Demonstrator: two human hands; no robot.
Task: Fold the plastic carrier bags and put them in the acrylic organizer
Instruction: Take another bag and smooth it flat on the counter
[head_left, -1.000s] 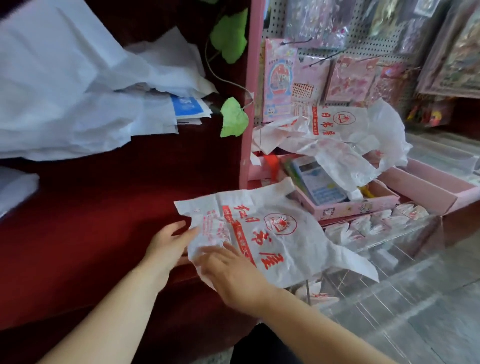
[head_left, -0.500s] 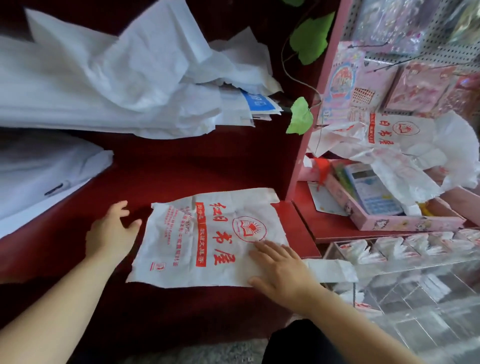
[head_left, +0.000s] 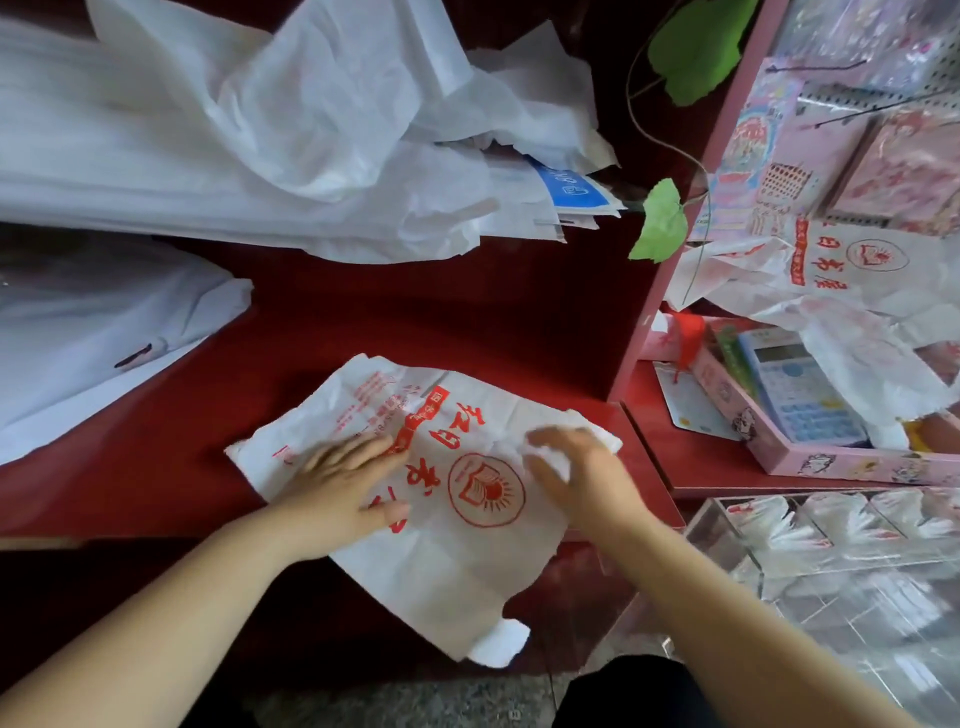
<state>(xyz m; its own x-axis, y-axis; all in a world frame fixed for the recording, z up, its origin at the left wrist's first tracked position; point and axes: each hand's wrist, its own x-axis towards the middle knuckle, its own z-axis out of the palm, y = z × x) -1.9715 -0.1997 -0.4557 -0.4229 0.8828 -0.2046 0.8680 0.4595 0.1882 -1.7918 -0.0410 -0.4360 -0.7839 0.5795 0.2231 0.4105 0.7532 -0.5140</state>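
A white plastic carrier bag (head_left: 462, 551) with red print lies skewed on the dark red counter (head_left: 415, 312), its lower end hanging over the front edge. My left hand (head_left: 343, 488) lies flat on its left part with fingers straight. My right hand (head_left: 576, 478) is blurred over its upper right corner; fingers look spread on the plastic. More white printed bags (head_left: 831, 291) lie in a heap on the pink shelf at the right. The clear acrylic organizer (head_left: 779, 566) at the lower right holds several folded bags (head_left: 779, 525).
Large white sheets and bags (head_left: 234, 145) are piled at the counter's back and left. A pink box (head_left: 810, 457) with a calculator (head_left: 795, 389) sits at the right. A pink post (head_left: 691, 208) and green leaves (head_left: 660, 223) stand between counter and shelf.
The bag has turned so that it lies diagonally, with one end over the counter's edge. My left hand moved from the bare counter onto the bag. My right hand shifted up to the bag's upper right.
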